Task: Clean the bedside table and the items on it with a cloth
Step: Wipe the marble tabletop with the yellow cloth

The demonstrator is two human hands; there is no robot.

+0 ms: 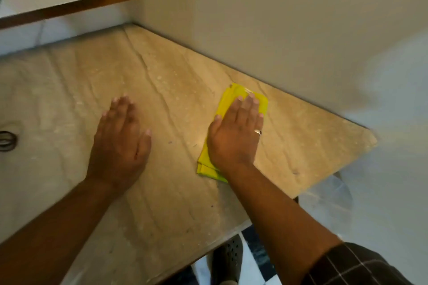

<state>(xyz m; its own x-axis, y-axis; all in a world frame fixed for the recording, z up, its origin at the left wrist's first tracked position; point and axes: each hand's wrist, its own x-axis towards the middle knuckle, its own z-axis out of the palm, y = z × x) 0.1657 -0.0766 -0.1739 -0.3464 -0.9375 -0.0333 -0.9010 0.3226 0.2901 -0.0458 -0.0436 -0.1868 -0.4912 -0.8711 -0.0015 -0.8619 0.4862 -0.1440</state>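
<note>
The right hand (234, 132) lies flat, fingers spread, pressing a folded yellow cloth (231, 104) onto the marble table (162, 192), close to the wall (278, 30) that runs along the table's far edge. The cloth's long axis points away from the person toward that wall. The left hand (120, 136) is empty, palm down beside it, gripping nothing. Unwiped stone stretches leftward from the cloth, so the right hand is probably the one to sweep there. No readable writing shows.
</note>
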